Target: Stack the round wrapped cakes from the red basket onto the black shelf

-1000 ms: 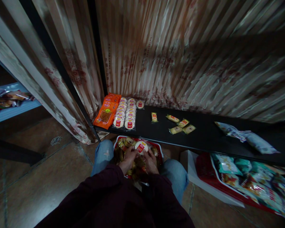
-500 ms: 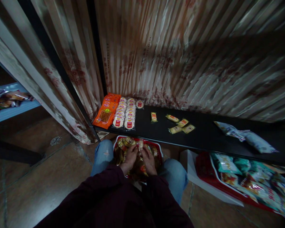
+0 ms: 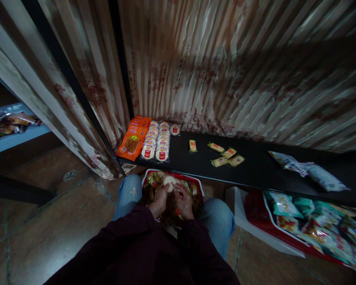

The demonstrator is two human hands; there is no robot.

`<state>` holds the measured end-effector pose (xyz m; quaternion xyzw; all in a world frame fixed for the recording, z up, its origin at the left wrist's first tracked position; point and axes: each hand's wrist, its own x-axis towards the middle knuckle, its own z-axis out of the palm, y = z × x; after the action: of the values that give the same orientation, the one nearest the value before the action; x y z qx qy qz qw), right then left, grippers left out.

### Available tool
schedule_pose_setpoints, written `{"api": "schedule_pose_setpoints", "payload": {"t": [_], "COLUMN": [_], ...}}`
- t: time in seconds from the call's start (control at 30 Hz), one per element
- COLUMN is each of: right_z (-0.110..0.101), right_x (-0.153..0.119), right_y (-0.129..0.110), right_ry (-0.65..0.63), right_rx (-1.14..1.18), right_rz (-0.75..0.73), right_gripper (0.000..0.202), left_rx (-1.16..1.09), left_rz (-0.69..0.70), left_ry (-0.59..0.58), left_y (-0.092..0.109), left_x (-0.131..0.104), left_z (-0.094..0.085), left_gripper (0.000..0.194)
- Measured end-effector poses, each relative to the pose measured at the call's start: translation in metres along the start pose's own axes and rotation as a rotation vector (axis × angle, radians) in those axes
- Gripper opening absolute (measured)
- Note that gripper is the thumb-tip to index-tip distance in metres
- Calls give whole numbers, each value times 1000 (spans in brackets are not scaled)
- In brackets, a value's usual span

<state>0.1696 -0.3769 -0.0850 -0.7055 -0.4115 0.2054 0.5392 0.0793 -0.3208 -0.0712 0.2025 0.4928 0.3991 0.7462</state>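
A round white wrapped cracker [image 3: 168,182] is held flat above a red basket [image 3: 200,186] with a white rim. My left hand [image 3: 159,201] grips the cracker's lower left edge. The fingers of my right hand [image 3: 183,201] are closed at its right edge, on what looks like the wrapper. Under both hands the basket holds many small packets in gold-coloured wrapping [image 3: 151,181], partly hidden by the hands. The basket stands between my knees, against the front of a low black shelf [image 3: 201,168].
On the shelf lie orange snack packs [image 3: 132,140], two rows of white wrapped crackers [image 3: 162,142], one lone cracker [image 3: 175,130], several small yellow packets [image 3: 219,161] and blue-white bags [image 3: 323,176]. A second red basket [image 3: 256,206] with snack bags stands right. A metal post [image 3: 121,55] rises left.
The cracker has turned from nearly edge-on to flat, its round face now showing. Both hands have shifted slightly, the right one's fingers now at the cracker's side.
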Motion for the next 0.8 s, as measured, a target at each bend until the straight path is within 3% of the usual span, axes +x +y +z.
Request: {"api": "schedule_pose_setpoints", "payload": {"t": [0.23,0.53,0.7,0.8], "right_z": [-3,-6,-5,-5], "right_x": [-2,-6,-10,-11], "right_y": [5,-3,-9,-11], "right_ry": [39,0,-32,-37], "right_rx": [-206,-460,-442,-418], "right_rz": [-97,-260,-239,-185], "right_gripper": [29,34,40,40], "left_rx": [-154,-181,-171,-149], "left_rz": [-96,-68,-165,-140], "left_ry": [12,-40,7,8], "left_y": [-4,-6,-1,0], "left_x": [1,2,-1,-5], "left_z": [1,-1,4,3], "left_gripper": [18,15,21,28]}}
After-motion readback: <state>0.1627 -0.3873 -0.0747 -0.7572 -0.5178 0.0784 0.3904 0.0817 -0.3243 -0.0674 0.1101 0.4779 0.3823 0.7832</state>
